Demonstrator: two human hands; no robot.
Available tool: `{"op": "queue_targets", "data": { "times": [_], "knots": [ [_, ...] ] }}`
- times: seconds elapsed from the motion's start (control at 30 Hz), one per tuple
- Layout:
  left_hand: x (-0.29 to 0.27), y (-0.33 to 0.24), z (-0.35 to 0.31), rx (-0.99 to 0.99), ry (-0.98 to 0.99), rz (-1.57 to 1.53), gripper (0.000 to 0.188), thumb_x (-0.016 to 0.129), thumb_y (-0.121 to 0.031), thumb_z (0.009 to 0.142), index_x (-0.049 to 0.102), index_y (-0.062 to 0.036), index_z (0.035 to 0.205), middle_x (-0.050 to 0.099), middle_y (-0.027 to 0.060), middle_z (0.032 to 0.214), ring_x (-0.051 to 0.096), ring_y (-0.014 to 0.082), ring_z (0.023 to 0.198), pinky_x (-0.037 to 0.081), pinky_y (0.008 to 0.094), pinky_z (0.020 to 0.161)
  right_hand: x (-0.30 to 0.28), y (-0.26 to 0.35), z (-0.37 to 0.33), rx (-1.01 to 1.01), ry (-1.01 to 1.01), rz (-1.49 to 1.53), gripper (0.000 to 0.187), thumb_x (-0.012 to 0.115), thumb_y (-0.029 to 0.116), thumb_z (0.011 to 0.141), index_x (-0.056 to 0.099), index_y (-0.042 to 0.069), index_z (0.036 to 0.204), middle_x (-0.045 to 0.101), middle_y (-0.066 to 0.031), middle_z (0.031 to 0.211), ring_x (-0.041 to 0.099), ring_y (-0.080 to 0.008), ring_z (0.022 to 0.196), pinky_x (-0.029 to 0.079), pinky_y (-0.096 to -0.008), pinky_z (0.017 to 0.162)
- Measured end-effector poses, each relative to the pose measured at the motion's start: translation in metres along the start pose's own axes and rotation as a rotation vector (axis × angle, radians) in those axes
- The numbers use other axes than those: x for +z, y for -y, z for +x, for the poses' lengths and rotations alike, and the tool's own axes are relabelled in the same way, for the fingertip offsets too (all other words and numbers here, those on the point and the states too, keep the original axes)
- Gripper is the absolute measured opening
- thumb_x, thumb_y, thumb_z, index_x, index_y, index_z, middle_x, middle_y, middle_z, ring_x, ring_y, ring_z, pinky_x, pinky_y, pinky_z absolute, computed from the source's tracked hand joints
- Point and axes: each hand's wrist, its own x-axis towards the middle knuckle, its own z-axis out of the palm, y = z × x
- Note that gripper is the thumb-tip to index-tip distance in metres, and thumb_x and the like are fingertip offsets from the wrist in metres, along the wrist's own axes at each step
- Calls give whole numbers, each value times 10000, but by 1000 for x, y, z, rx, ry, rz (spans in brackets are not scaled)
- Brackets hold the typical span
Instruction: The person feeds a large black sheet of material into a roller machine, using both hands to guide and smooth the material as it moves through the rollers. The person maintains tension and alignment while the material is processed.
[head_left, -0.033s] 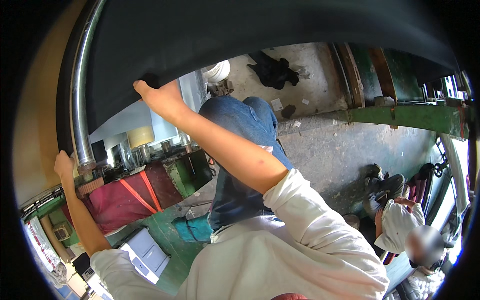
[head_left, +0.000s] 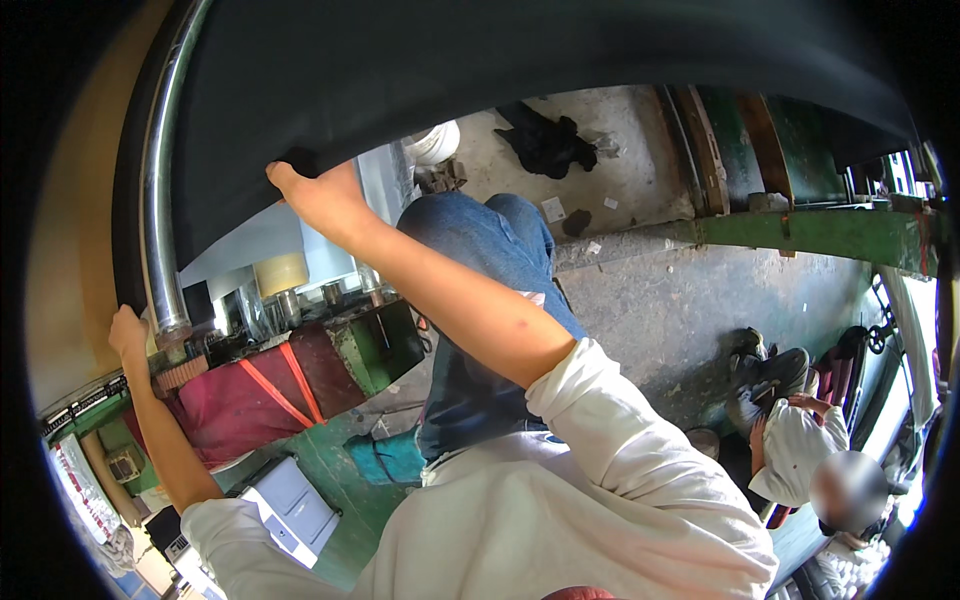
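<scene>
The black cloth (head_left: 520, 50) spreads wide across the top of the view, and it shows on both sides of a shiny bar (head_left: 163, 180) at the left. The right hand (head_left: 325, 200) grips the cloth by its near edge, with the thumb on top. The left hand (head_left: 128, 330) is just beside the low end of the bar, near the cloth's other edge. Its fingers are bent, but I cannot tell if they hold the cloth.

Between the 2 hands, below the cloth, is a yellow roll (head_left: 282, 272). Nearer the person is a red cover (head_left: 235, 405) with 2 orange straps (head_left: 302, 382) over it. A pale box (head_left: 290, 510) is on the green floor (head_left: 352, 510) below that.

Past the person's knees, a white bucket (head_left: 436, 143) is near a black rag (head_left: 550, 140) on the ground. A green beam (head_left: 815, 232) runs along the right. Well apart, at the lower right, 1 other person (head_left: 800, 440) in a white top sits.
</scene>
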Motion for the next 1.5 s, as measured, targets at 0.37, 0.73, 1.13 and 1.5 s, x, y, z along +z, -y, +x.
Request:
{"op": "queue_targets", "data": {
  "times": [0.37,0.73,1.13,1.5],
  "knots": [
    [-17,-11,-5,67,-88,28,211,500,-201,824,582,-20,892,621,208,921,604,379,888,484,476,735,-1,-4,1,-34,-16,-17,342,631,109,744,481,-28,1020,568,-99,927,583,-167,750,507,-288,583],
    [-30,-18,-7,68,-73,60,251,532,-245,812,586,-22,914,621,199,950,599,380,905,485,459,756,0,-8,3,-61,-23,-28,310,615,85,744,478,-20,1001,561,-102,893,579,-164,725,496,-282,570],
    [-39,-25,-10,84,-64,39,259,510,-250,831,589,-28,938,616,212,958,598,383,909,482,465,766,0,-10,2,-44,-29,-39,377,627,97,740,454,-30,1050,557,-114,946,587,-179,769,510,-284,587],
    [-38,-23,-9,113,-124,16,232,461,-216,852,584,-39,938,620,222,890,607,377,883,485,479,743,-1,-7,2,-16,7,-16,386,629,90,742,448,-33,1060,548,-121,972,589,-184,787,515,-287,592]
  ]
}}
